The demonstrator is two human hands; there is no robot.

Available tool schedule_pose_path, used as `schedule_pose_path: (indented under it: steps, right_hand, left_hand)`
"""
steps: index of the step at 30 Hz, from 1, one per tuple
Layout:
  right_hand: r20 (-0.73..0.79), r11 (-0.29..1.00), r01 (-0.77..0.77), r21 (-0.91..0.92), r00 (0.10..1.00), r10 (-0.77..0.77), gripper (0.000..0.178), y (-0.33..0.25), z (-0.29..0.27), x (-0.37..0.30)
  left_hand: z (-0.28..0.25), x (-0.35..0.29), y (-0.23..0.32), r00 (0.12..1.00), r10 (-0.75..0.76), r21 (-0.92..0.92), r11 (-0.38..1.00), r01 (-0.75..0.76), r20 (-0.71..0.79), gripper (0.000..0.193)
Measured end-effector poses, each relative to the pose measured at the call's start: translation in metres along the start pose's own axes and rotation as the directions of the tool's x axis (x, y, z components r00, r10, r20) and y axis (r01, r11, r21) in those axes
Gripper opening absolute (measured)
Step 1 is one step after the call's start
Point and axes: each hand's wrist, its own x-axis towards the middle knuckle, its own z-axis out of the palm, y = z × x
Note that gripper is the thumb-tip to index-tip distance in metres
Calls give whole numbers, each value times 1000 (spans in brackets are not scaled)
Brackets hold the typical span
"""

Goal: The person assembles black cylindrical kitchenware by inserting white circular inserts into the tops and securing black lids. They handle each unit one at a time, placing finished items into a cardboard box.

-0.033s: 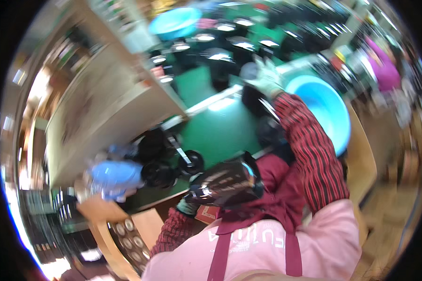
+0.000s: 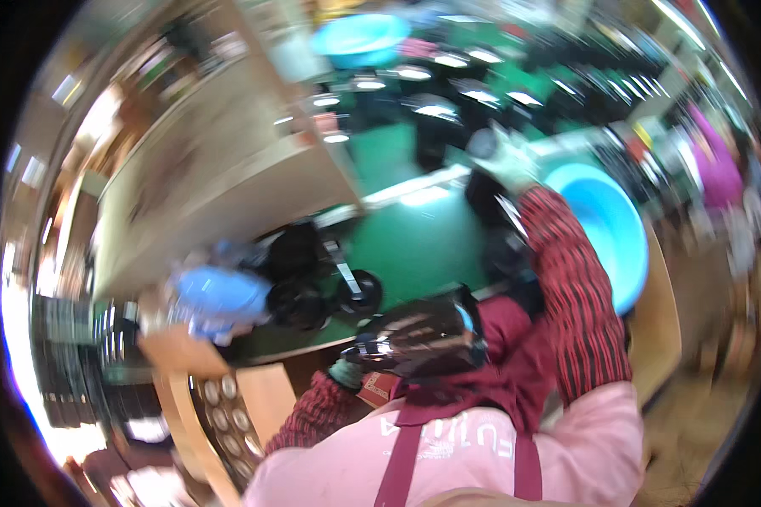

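- Your left hand (image 2: 347,372), gloved, clamps a shiny black pot (image 2: 418,334) at the green bench's (image 2: 406,245) near edge.
- Your right hand (image 2: 507,160) reaches the far edge beside the blue basin (image 2: 609,228); blur hides its fingers' state.

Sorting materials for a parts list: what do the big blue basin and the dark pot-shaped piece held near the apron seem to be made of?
Blue basin: likely plastic; even bright colour, smooth, softly glossy wall. Dark pot-shaped piece at the left hand: probably metal or glossy coated plastic; streaky bright reflections on a black surface. Motion blur leaves both uncertain.
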Motion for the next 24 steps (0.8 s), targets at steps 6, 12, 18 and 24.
schedule_pose_path:
  steps: [6, 12, 18, 24]
  right_hand:
    - [-178, 996, 87, -15, 980, -88, 99, -3, 2, -26]
    - [454, 1, -454, 891, 891, -3, 85, -2, -52, -204]
    - [-25, 380, 129, 916, 963, -269, 100, -29, -91, -292]
    - [-52, 461, 144, 876, 977, -205, 97, -28, -110, -312]
  left_hand:
    - [34, 8, -2, 992, 92, -9, 996, -93, -86, 54]
    - [28, 26, -20, 979, 171, -12, 985, -174, -113, 55]
    - [23, 46, -18, 950, 308, 82, 949, -304, -44, 55]
    - [45, 51, 44, 876, 479, 366, 807, -464, 55, 55]
